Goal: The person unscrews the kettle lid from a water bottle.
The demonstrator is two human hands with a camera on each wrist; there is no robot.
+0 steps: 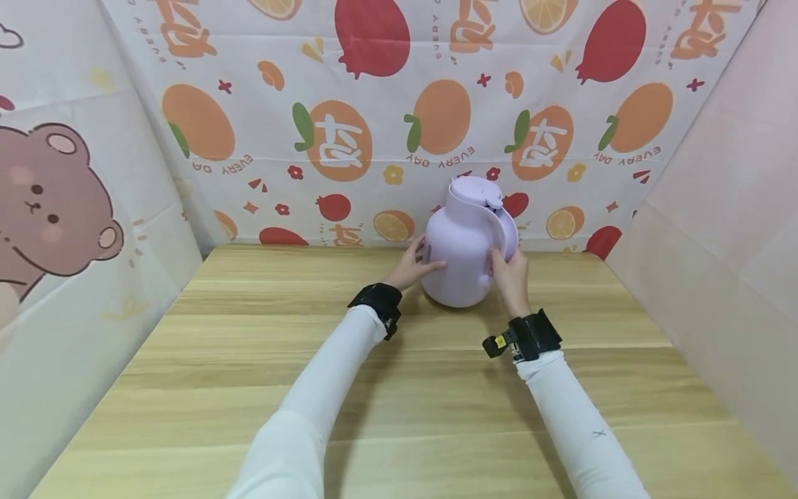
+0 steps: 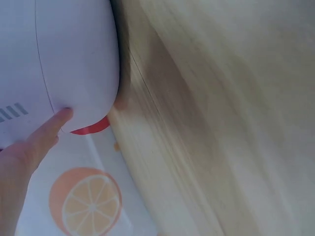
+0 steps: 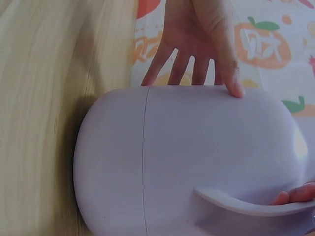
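Note:
A pale lilac thermos jug (image 1: 455, 256) with a rounded body and a lid (image 1: 475, 188) is upright near the table's back edge, its handle (image 1: 510, 232) toward the right. My left hand (image 1: 411, 267) lies against the jug's left side, thumb on the front. Seen from the right wrist, that left hand (image 3: 197, 34) has straight, spread fingers on the body. With my right hand (image 1: 512, 277) I grip the handle; its fingertips (image 3: 298, 194) show curled round it in the right wrist view. The rest of that hand is out of this view.
The wooden table (image 1: 249, 388) stretches from the jug toward me. Close behind the jug stands a fruit-printed cloth wall (image 1: 393, 125). A cloth with a bear print (image 1: 50, 201) hangs at the left, and a pale cloth (image 1: 723, 229) hangs at the right.

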